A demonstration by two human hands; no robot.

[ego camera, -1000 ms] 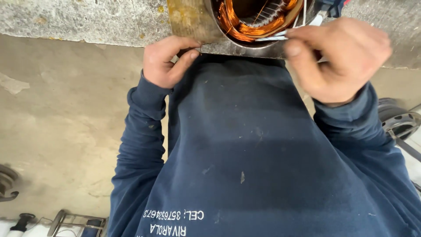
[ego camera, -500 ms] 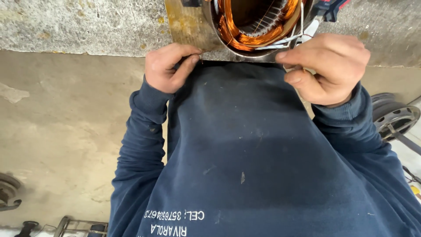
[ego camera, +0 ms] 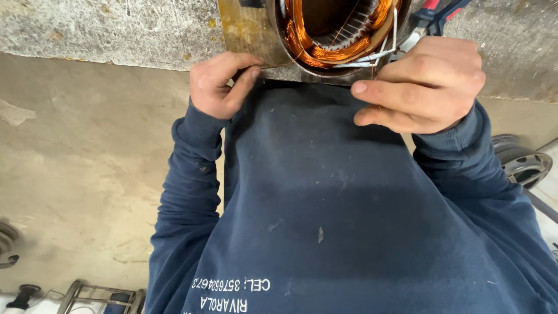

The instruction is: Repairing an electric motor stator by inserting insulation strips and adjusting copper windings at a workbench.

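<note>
A round metal motor housing [ego camera: 325, 64] is seen at the edge of a rough concrete bench [ego camera: 116, 29], with copper wire coils [ego camera: 305, 43] packed inside it and white ties [ego camera: 372, 57] laid across them. A thin copper wire [ego camera: 378, 87] is pinched between thumb and fingers of the right hand [ego camera: 421, 84], just below the housing, while the left hand [ego camera: 221, 84] is curled shut on nothing against the bench edge. Red and blue plier handles [ego camera: 436, 14] are partly hidden behind the right hand, and a wheel rim [ego camera: 523, 163] lies on the floor.

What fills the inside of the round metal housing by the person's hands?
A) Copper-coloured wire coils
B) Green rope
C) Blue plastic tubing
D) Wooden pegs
A: bundles of orange-copper wire curve round inside the housing, above the left hand and right hand.
</note>
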